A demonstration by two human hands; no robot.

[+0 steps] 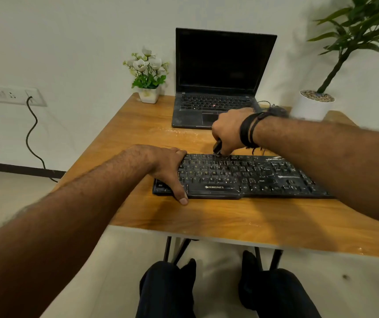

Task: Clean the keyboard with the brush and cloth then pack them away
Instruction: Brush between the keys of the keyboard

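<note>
A black dusty keyboard [241,177] lies across the wooden desk [207,216] near its front edge. My left hand [170,166] rests flat on the keyboard's left end, fingers straight, thumb hanging over the front edge. My right hand [228,131] grips a small dark brush [217,148], whose tip touches the top row of keys near the keyboard's middle. Most of the brush is hidden inside my fist. No cloth is in view.
An open black laptop [218,88] stands at the back of the desk. Left of it is a small white flower pot [149,92]. A tall potted plant [317,104] stands at the right. A wall socket with a cable [12,95] is at the left.
</note>
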